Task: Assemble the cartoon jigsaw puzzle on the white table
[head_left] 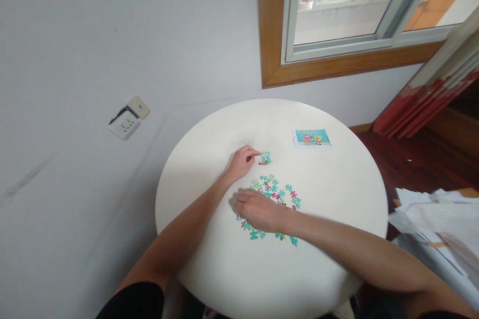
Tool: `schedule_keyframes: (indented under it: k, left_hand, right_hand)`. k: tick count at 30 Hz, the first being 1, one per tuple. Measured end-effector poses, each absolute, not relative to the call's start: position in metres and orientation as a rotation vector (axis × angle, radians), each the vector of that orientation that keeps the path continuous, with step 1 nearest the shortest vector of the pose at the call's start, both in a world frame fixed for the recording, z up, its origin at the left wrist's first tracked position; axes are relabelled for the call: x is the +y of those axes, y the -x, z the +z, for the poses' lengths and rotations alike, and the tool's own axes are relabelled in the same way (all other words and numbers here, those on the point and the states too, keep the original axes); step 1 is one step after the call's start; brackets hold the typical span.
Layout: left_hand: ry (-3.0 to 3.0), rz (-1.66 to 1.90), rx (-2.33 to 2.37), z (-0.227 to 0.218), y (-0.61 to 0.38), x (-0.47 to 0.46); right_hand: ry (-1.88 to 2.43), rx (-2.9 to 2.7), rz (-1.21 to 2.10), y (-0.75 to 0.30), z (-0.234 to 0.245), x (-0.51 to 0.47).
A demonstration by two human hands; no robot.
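Note:
A round white table [322, 199] carries a scatter of several small teal and pink jigsaw pieces [279, 190]. My left hand [243, 161] reaches across the table, its fingers pinched against a small joined cluster of pieces [265, 158]. My right hand [260, 209] lies palm down over the near edge of the loose pile, fingers curled onto the pieces; what lies under them is hidden. A small picture card [312, 137] with a blue cartoon print lies farther back on the table, to the right.
A grey wall with a loose white socket [128, 119] rises on the left. A wood-framed window [337, 20] is above the table. A red and white curtain [430, 99] and dark wooden floor [419, 159] are on the right, with white papers [437, 214] at the table's right side.

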State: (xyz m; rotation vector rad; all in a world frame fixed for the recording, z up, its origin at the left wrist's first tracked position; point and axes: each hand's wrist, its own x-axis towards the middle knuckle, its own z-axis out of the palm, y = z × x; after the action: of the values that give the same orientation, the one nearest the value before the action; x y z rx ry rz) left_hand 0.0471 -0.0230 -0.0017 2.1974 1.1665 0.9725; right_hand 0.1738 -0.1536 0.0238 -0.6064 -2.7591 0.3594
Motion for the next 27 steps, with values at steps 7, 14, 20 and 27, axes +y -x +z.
schedule_keyframes:
  k: [7, 14, 20, 27]
  left_hand:
    - [-2.16, 1.0, 1.148, 0.002, -0.046, -0.025]
    - [-2.256, 1.045, 1.064, 0.01, -0.053, -0.031]
    - [-2.315, 1.058, 1.01, 0.007, -0.051, -0.032]
    - [-2.448, 1.018, 0.943, 0.007, -0.05, -0.032]
  right_hand:
    - [0.938, -1.994, 1.004, -0.202, 0.027, -0.116]
    - [1.211, -1.338, 1.188, -0.244, 0.008, -0.062]
    - [1.182, -1.242, 1.237, -0.244, 0.003, -0.058]
    - [1.145, -1.255, 1.278, -0.243, 0.001, -0.057]
